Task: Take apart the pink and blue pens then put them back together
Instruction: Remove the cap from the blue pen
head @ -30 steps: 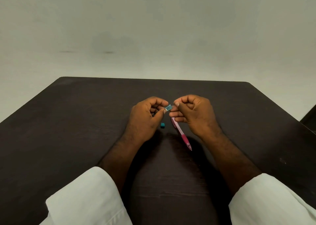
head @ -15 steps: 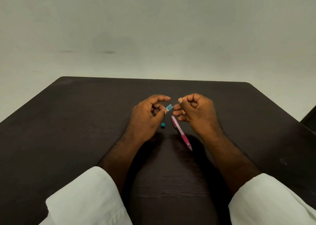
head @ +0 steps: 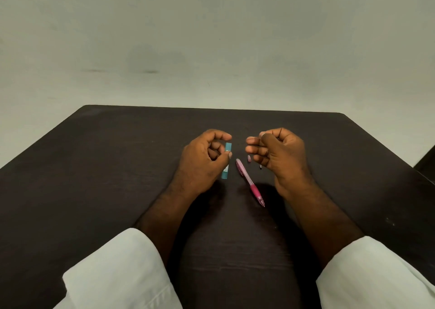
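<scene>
The fingers point(head: 224, 136) of the left hand point(head: 202, 160) are curled, and the thumb and forefinger pinch the blue pen barrel point(head: 226, 168) near its middle. The barrel stands almost upright in the view, its upper end between the two fingertips and its lower end sticking out below the thumb, above the table point(head: 94, 167).

The right hand point(head: 280, 154) is held apart from the left, level with it. Its fingers point(head: 253, 148) are curled in toward the palm and the thumb is pressed to the forefinger; whether they pinch something thin cannot be told.

The pink pen point(head: 249, 181) lies flat on the table between the two hands and nearer the person, slanting with its tip toward the right wrist; neither hand touches it. A small pink piece point(head: 249, 158) lies just beside the pen's far end, under the right fingertips, and a small pale piece point(head: 260, 167) lies near it, close to the heel of the right hand.

White sleeves point(head: 122, 268) cover both forearms.
</scene>
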